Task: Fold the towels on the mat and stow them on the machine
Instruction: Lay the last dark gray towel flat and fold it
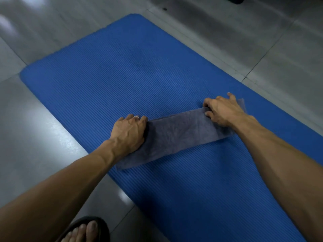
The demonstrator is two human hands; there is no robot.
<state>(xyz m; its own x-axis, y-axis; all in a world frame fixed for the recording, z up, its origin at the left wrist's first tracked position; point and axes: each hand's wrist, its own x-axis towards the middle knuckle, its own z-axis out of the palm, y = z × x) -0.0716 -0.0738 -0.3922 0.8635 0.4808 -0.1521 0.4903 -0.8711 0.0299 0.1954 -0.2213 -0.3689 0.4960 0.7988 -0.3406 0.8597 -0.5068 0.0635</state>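
A grey towel (176,135), folded into a long narrow strip, lies slantwise on the blue ribbed mat (132,70). My left hand (128,133) grips the strip's left end, fingers curled over its edge. My right hand (222,110) holds the right end, fingers curled round the upper edge while the forefinger points away across the cloth. The towel's far right corner shows beyond that hand. No machine is in view.
Grey glossy floor tiles (43,119) surround the mat. My foot in a dark sandal (83,229) stands at the bottom left, just off the mat. A dark object (234,0) sits at the top edge.
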